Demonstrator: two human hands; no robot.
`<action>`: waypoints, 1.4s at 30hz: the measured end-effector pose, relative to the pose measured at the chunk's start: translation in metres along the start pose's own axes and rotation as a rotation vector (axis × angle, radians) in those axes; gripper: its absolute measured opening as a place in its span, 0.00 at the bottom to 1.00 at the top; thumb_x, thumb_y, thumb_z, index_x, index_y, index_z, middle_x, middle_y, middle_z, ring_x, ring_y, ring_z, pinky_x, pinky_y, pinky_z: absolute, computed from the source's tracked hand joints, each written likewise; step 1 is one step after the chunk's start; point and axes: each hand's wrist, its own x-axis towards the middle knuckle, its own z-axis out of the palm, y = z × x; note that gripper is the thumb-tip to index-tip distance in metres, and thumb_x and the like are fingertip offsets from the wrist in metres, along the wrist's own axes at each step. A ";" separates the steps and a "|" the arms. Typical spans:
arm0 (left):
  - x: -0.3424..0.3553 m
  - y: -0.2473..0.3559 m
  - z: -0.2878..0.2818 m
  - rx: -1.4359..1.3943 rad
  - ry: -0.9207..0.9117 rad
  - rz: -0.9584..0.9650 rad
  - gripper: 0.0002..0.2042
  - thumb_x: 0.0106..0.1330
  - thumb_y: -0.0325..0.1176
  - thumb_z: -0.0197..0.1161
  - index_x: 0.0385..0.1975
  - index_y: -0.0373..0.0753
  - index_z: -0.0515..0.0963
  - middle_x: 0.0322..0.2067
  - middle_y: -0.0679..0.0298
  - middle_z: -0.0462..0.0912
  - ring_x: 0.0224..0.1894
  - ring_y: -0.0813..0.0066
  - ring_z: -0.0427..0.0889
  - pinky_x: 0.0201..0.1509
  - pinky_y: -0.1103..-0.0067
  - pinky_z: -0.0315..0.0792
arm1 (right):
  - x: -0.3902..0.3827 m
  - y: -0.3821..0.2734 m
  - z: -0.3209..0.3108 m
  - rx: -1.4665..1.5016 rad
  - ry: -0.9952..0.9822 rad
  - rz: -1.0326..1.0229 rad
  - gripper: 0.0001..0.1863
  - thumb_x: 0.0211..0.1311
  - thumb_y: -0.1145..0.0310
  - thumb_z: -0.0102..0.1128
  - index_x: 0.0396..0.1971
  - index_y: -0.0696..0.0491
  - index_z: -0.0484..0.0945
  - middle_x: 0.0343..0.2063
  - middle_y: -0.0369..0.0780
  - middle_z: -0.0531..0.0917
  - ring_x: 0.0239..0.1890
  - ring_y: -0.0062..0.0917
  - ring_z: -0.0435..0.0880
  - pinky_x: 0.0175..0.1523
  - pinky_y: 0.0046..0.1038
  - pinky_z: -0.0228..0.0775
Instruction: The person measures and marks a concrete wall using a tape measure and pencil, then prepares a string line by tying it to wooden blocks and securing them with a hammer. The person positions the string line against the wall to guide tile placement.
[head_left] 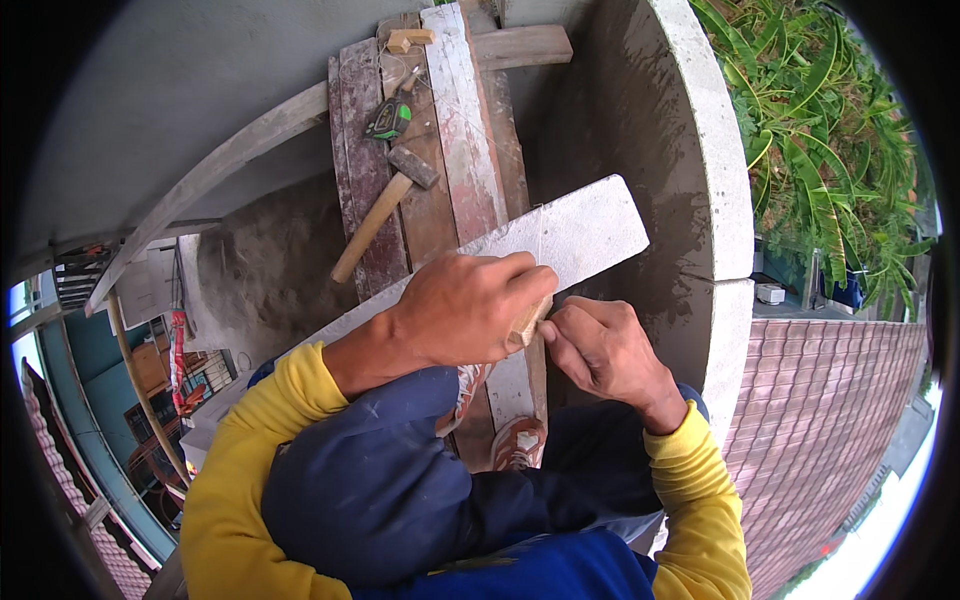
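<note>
The person's knees [400, 480] filled the foreground; above them the left hand [470, 305] gripped a small wooden block [527, 322] against the pale board [570, 235]. The right hand [600, 345] pinched a thin string beside it, so winding or knotting seemed in hand, calling for steady tension.

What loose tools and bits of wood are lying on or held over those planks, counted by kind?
Hammer: 1
Tape measure: 1
Small wooden blocks: 2, one on the planks, one gripped by the left hand beside the right hand
Long pale board: 1
Total: 5
</note>
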 end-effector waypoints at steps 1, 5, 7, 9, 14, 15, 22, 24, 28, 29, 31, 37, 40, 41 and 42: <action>0.002 -0.001 -0.003 -0.002 0.035 0.039 0.21 0.53 0.36 0.76 0.45 0.40 0.77 0.34 0.60 0.82 0.32 0.55 0.87 0.30 0.64 0.80 | 0.004 0.004 -0.005 0.026 0.023 -0.029 0.11 0.63 0.74 0.67 0.26 0.56 0.72 0.20 0.40 0.74 0.19 0.38 0.78 0.23 0.36 0.70; 0.001 -0.004 0.003 -0.004 0.043 0.011 0.21 0.53 0.36 0.75 0.46 0.41 0.77 0.35 0.61 0.82 0.32 0.56 0.87 0.30 0.66 0.80 | 0.004 -0.004 0.003 -0.006 0.090 -0.031 0.12 0.65 0.75 0.66 0.25 0.56 0.72 0.19 0.40 0.73 0.18 0.38 0.76 0.23 0.36 0.69; -0.003 -0.001 0.008 0.046 -0.019 -0.101 0.21 0.52 0.37 0.75 0.46 0.42 0.77 0.35 0.62 0.82 0.31 0.57 0.87 0.30 0.66 0.80 | 0.006 0.001 0.003 -0.018 0.106 -0.029 0.12 0.64 0.75 0.66 0.24 0.56 0.71 0.18 0.40 0.73 0.17 0.38 0.76 0.23 0.37 0.69; 0.007 -0.002 -0.005 0.058 -0.026 -0.007 0.21 0.52 0.37 0.76 0.46 0.42 0.77 0.36 0.62 0.82 0.32 0.57 0.87 0.30 0.64 0.80 | 0.001 0.017 -0.002 0.071 0.071 -0.012 0.12 0.62 0.77 0.67 0.24 0.56 0.71 0.19 0.40 0.73 0.18 0.38 0.76 0.23 0.37 0.69; 0.001 0.003 0.002 0.032 -0.064 -0.079 0.21 0.52 0.35 0.75 0.44 0.41 0.76 0.36 0.62 0.82 0.34 0.56 0.88 0.32 0.61 0.80 | 0.001 -0.008 0.001 -0.002 0.115 -0.028 0.11 0.60 0.77 0.66 0.25 0.57 0.71 0.19 0.41 0.73 0.19 0.38 0.76 0.24 0.37 0.68; 0.005 -0.001 -0.002 0.047 -0.039 -0.042 0.20 0.52 0.35 0.75 0.44 0.41 0.76 0.36 0.62 0.82 0.34 0.56 0.88 0.32 0.61 0.81 | 0.004 0.001 -0.003 0.024 0.106 -0.037 0.11 0.60 0.78 0.67 0.25 0.57 0.72 0.19 0.41 0.73 0.19 0.38 0.76 0.25 0.37 0.68; 0.007 -0.008 -0.003 0.061 0.052 0.049 0.20 0.53 0.36 0.76 0.43 0.41 0.76 0.35 0.62 0.82 0.34 0.57 0.88 0.31 0.67 0.81 | 0.007 0.002 -0.005 0.077 0.069 0.011 0.11 0.61 0.77 0.66 0.24 0.57 0.72 0.19 0.42 0.72 0.18 0.38 0.75 0.24 0.37 0.67; 0.010 -0.010 -0.011 0.001 0.085 0.169 0.20 0.52 0.33 0.75 0.44 0.40 0.77 0.37 0.61 0.83 0.34 0.58 0.88 0.32 0.66 0.81 | 0.007 0.000 -0.005 0.092 0.072 0.000 0.11 0.62 0.77 0.66 0.24 0.57 0.71 0.19 0.41 0.72 0.18 0.38 0.75 0.24 0.37 0.67; 0.003 -0.002 0.001 0.081 -0.123 -0.066 0.20 0.54 0.35 0.74 0.46 0.41 0.76 0.36 0.62 0.82 0.33 0.57 0.88 0.32 0.64 0.81 | 0.008 0.000 -0.005 0.038 0.084 0.000 0.12 0.62 0.77 0.66 0.24 0.57 0.71 0.19 0.41 0.72 0.18 0.38 0.74 0.24 0.37 0.67; 0.003 -0.004 -0.004 0.048 -0.056 -0.005 0.20 0.55 0.35 0.73 0.46 0.41 0.76 0.35 0.61 0.82 0.33 0.56 0.88 0.32 0.63 0.81 | 0.007 0.002 -0.006 0.054 0.069 0.025 0.12 0.61 0.77 0.66 0.24 0.57 0.71 0.19 0.41 0.72 0.18 0.37 0.74 0.24 0.37 0.67; 0.006 -0.008 -0.015 -0.017 0.086 0.115 0.19 0.55 0.34 0.72 0.45 0.40 0.75 0.34 0.60 0.82 0.33 0.54 0.88 0.32 0.61 0.81 | 0.014 0.000 -0.007 0.039 0.111 -0.032 0.12 0.61 0.77 0.67 0.24 0.56 0.71 0.19 0.41 0.72 0.18 0.37 0.74 0.24 0.37 0.67; 0.000 -0.007 -0.004 0.004 0.086 0.058 0.18 0.55 0.34 0.71 0.44 0.40 0.75 0.35 0.60 0.83 0.33 0.56 0.89 0.32 0.63 0.81 | 0.012 0.001 -0.006 0.118 0.089 -0.015 0.11 0.62 0.77 0.66 0.25 0.57 0.72 0.18 0.41 0.71 0.18 0.37 0.74 0.23 0.37 0.66; 0.001 -0.007 -0.004 -0.024 0.018 0.038 0.18 0.54 0.33 0.71 0.44 0.39 0.75 0.36 0.60 0.83 0.33 0.56 0.89 0.32 0.63 0.81 | 0.008 -0.012 -0.005 0.045 0.114 0.000 0.11 0.63 0.78 0.65 0.24 0.57 0.72 0.18 0.42 0.71 0.18 0.38 0.74 0.24 0.37 0.65; 0.002 -0.007 -0.005 -0.001 0.026 0.031 0.19 0.54 0.32 0.71 0.44 0.39 0.75 0.36 0.60 0.83 0.34 0.56 0.89 0.32 0.63 0.81 | 0.008 -0.014 -0.005 -0.005 0.120 0.011 0.11 0.64 0.78 0.65 0.24 0.57 0.72 0.18 0.42 0.72 0.18 0.38 0.74 0.24 0.37 0.66; 0.003 -0.006 -0.005 0.022 0.034 0.024 0.19 0.53 0.32 0.71 0.45 0.39 0.75 0.36 0.60 0.83 0.34 0.56 0.89 0.32 0.63 0.81 | 0.012 -0.011 -0.007 0.025 0.129 0.008 0.11 0.64 0.78 0.65 0.24 0.57 0.72 0.18 0.42 0.72 0.18 0.38 0.74 0.24 0.37 0.66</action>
